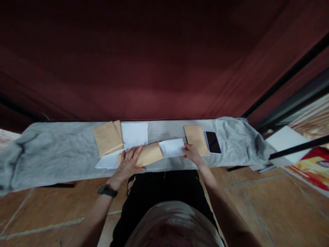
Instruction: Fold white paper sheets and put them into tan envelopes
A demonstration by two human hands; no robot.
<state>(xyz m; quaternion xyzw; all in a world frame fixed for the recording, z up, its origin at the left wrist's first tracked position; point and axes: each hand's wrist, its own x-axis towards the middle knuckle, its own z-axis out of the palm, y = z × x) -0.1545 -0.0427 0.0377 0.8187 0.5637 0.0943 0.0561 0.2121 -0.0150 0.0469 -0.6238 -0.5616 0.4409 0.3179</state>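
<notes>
A brown envelope point(151, 154) lies on the grey cloth in front of me, its open end facing right. My left hand point(130, 161) rests on its left end, fingers spread and pressing down. A folded white paper point(172, 148) is partly at the envelope's mouth, most of it showing outside on the right. The right edge of that paper is pinched in my right hand point(191, 152). Just beyond my right hand lies another brown envelope point(196, 139). Left of my left hand are several stacked brown envelopes point(108, 137), with white sheets point(135, 133) beside and under them.
A phone point(213, 142) with a dark screen lies right of the single envelope. Grey cloth point(59, 151) covers the narrow bench. A dark red panel point(154, 68) rises behind it. Black metal bars point(298, 149) and a red-and-yellow package point(312, 166) stand at right.
</notes>
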